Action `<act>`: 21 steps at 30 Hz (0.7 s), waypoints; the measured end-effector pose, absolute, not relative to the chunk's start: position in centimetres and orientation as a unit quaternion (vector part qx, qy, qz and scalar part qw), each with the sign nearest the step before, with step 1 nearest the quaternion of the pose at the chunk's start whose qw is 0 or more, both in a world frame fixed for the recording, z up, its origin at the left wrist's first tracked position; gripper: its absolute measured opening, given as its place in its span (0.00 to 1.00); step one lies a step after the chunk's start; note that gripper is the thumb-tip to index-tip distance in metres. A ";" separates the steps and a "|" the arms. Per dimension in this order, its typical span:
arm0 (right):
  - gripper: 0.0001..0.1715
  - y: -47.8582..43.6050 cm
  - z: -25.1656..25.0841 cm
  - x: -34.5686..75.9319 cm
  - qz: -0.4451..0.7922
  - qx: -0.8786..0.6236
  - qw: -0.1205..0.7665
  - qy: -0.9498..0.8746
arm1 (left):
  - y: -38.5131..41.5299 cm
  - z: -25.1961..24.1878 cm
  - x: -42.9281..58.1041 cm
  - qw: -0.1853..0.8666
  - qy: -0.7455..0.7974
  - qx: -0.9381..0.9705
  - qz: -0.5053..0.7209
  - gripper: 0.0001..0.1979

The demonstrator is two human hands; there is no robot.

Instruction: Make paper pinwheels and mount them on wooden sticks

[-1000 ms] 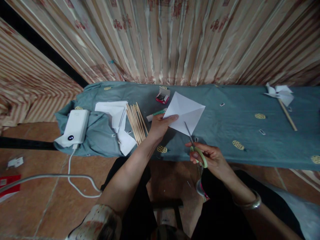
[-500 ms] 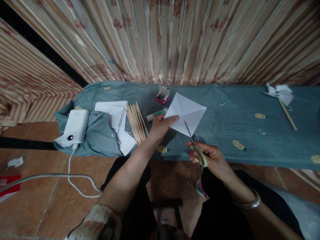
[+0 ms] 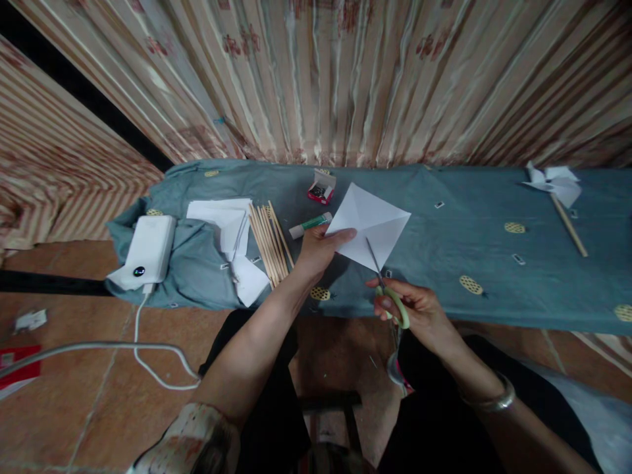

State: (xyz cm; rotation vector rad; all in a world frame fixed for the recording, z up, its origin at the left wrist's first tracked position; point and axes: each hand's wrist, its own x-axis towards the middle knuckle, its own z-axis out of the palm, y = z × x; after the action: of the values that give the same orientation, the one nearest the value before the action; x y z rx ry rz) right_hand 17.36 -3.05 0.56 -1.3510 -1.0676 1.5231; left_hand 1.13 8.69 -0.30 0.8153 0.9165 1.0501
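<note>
Edging paper (image 3: pixel 371 212) rightward with left hand (image 3: pixel 320 247).

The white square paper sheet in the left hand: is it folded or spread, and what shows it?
Spread: the white square paper sheet shows its broad face with creases across it, the left hand holding one corner.

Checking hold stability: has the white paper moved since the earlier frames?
Yes, slightly: the white paper has shifted right, away from the small red box.
</note>
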 end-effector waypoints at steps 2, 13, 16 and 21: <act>0.25 -3.1 0.5 17.4 0.604 -0.537 0.410 -0.424 | 8.7 -0.3 1.2 0.692 0.411 0.362 0.471 0.15; 0.24 -3.2 0.2 17.5 0.593 -0.542 0.404 -0.437 | 8.7 -0.4 1.2 0.689 0.415 0.365 0.469 0.15; 0.24 -3.2 0.2 17.5 0.593 -0.545 0.407 -0.432 | 8.7 -0.4 1.2 0.689 0.414 0.360 0.473 0.15; 0.25 -3.2 0.2 17.4 0.590 -0.552 0.407 -0.426 | 8.7 -0.4 1.2 0.690 0.412 0.359 0.474 0.14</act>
State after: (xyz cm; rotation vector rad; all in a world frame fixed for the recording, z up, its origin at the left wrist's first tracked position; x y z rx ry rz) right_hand 17.37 -3.16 0.16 -1.3919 -1.0734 1.4881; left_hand 1.21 8.70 -0.36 0.8039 0.9210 1.0609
